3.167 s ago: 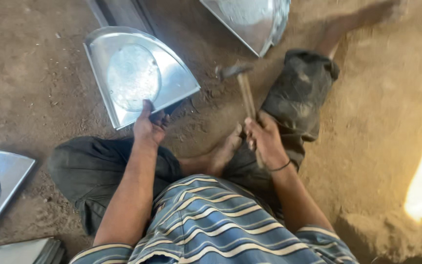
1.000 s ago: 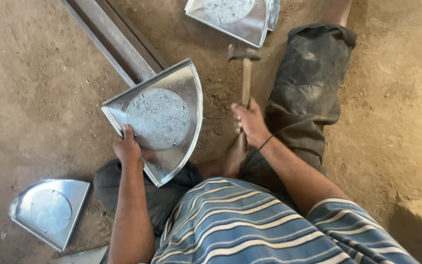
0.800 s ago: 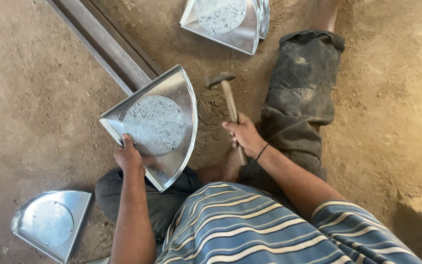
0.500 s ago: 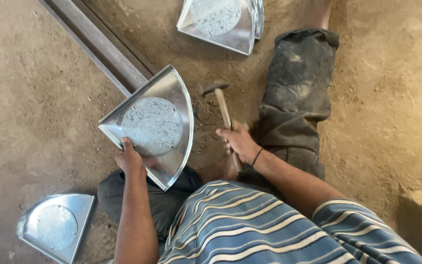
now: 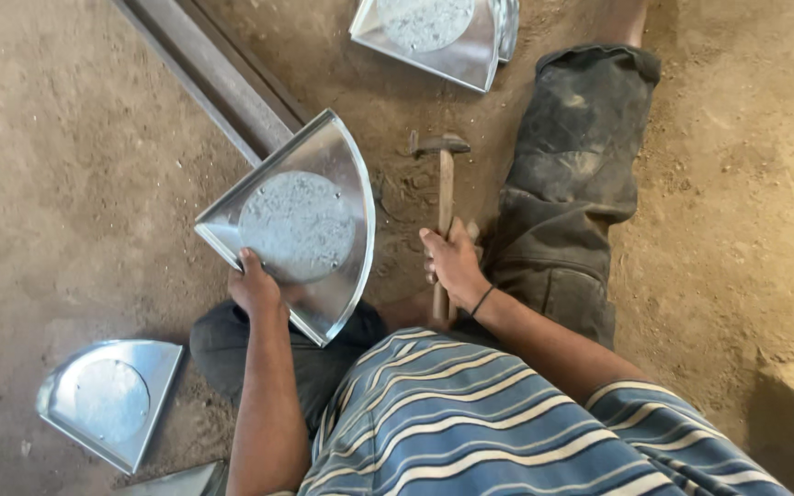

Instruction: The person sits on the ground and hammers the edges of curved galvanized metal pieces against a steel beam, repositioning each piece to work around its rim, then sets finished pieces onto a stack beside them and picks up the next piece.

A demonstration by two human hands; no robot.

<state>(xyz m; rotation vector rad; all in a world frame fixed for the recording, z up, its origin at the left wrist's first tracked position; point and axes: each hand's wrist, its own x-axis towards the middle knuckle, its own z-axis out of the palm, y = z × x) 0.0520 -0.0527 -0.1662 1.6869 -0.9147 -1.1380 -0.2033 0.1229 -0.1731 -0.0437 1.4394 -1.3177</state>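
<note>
I sit on a dirt floor. My left hand (image 5: 254, 283) grips the near straight edge of a shiny quarter-round sheet-metal pan (image 5: 342, 174) with a dull round disc in its middle. The pan is tilted, its far corner resting on a long steel bar (image 5: 218, 78). My right hand (image 5: 453, 264) is closed round the wooden handle of a hammer (image 5: 444, 170), whose steel head points away from me, just to the right of the pan's curved rim and apart from it.
Another quarter-round pan (image 5: 107, 400) lies on the ground at the lower left, with a further metal edge (image 5: 181, 480) below it. More pans (image 5: 443, 32) are stacked at the top. My bent leg in dark trousers (image 5: 567, 174) lies to the right.
The pan has been drawn closer and turned against the bar. The hammer swung left towards the pan's rim and has come back upright, its head a little right of the rim.
</note>
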